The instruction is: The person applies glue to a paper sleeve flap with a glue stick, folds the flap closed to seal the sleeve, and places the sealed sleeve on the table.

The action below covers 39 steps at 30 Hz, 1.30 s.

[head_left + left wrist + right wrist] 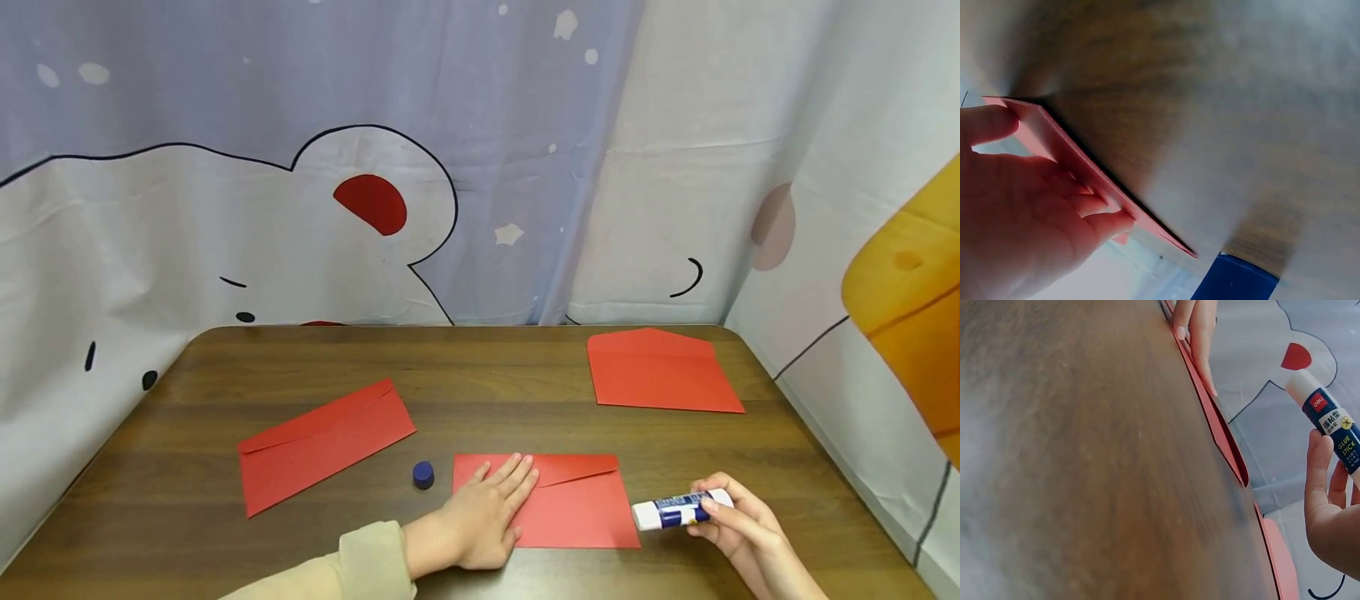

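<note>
Flat on the table in front lies a red envelope (577, 517), its flap folded down and lifting slightly toward the right end. My left hand (487, 512) presses on its left part with straight fingers; the left wrist view shows the same hand (1041, 206) along the envelope's edge (1085, 159). To the right, my right hand (742, 529) grips a glue stick (678, 510) just beyond the envelope's right edge. In the right wrist view the glue stick (1329, 419) shows a blue label and a white end, held off the table. A dark blue cap (423, 475) stands left of the envelope.
Another red envelope (326, 446) lies at a slant on the left of the wooden table (495, 392). A third red envelope (663, 375), its flap raised, lies at the back right. A patterned curtain (510, 167) hangs behind the table and along its sides.
</note>
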Each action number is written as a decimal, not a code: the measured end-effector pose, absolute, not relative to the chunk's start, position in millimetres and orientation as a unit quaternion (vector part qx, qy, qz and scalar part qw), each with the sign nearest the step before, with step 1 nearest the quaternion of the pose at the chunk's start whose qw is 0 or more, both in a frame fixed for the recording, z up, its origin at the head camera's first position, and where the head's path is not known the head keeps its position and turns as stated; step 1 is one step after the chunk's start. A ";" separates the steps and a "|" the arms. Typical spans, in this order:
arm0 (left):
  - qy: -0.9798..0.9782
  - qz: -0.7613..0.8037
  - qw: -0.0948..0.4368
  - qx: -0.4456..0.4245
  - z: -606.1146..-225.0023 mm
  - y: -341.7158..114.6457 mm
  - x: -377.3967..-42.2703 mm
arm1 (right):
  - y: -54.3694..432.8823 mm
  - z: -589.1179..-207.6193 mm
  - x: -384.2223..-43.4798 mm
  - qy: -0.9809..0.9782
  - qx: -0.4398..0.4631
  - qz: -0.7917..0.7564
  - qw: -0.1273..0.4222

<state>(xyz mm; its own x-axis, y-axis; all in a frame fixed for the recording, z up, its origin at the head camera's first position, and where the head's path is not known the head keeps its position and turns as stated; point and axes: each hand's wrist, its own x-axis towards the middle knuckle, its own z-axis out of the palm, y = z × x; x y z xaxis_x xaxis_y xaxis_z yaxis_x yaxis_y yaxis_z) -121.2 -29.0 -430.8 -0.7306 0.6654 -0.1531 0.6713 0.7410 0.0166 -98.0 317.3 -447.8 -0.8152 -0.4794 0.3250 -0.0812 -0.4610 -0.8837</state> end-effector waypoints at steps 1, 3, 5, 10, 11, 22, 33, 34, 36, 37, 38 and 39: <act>0.930 -0.022 0.073 0.359 -430.3 -28.6 -121.5 | 316.8 -447.8 -98.1 0.503 -0.280 -0.808 0.123; 0.931 -0.024 0.074 0.357 -428.4 -27.6 -122.1 | 315.7 -448.0 -98.5 0.502 -0.283 -0.808 0.123; 0.931 -0.018 0.075 0.356 -426.8 -26.6 -123.0 | 314.6 -448.3 -98.9 0.500 -0.285 -0.808 0.125; 0.931 -0.044 0.072 0.355 -424.0 -22.6 -123.5 | 313.4 -448.6 -99.3 0.496 -0.290 -0.809 0.127; 0.930 -0.059 0.070 0.357 -423.8 -22.0 -123.4 | 313.4 -448.4 -99.6 0.496 -0.291 -0.809 0.126; 0.921 -0.099 0.049 0.374 -430.8 -19.6 -115.0 | 313.4 -451.0 -99.6 0.505 -0.259 -0.808 0.158; 0.930 -0.063 0.031 0.360 -423.7 -0.6 -122.3 | 316.0 -450.1 -100.3 0.490 -0.274 -0.813 0.155; 0.931 -0.061 0.025 0.360 -423.5 1.7 -122.8 | 316.0 -449.6 -100.1 0.488 -0.273 -0.814 0.157; 0.930 -0.072 0.019 0.361 -423.7 5.7 -122.7 | 315.8 -448.5 -99.7 0.488 -0.270 -0.814 0.159; 0.929 -0.081 0.015 0.362 -424.3 7.2 -122.1 | 315.7 -447.7 -99.7 0.491 -0.268 -0.813 0.160; 0.927 -0.095 0.011 0.363 -425.1 8.5 -121.2 | 315.6 -447.0 -99.7 0.496 -0.267 -0.811 0.159; 0.926 -0.108 0.007 0.363 -426.1 9.7 -120.2 | 315.4 -446.2 -99.9 0.502 -0.266 -0.808 0.157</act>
<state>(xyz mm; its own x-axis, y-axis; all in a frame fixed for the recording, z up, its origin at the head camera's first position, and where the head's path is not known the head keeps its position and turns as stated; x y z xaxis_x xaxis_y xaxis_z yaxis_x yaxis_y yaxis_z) -120.2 9.7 -426.1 -0.7369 0.6696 -0.0924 0.6729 0.7136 -0.1950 -99.9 315.4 -446.2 -0.8098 -0.5203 0.2713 -0.0132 -0.4460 -0.8949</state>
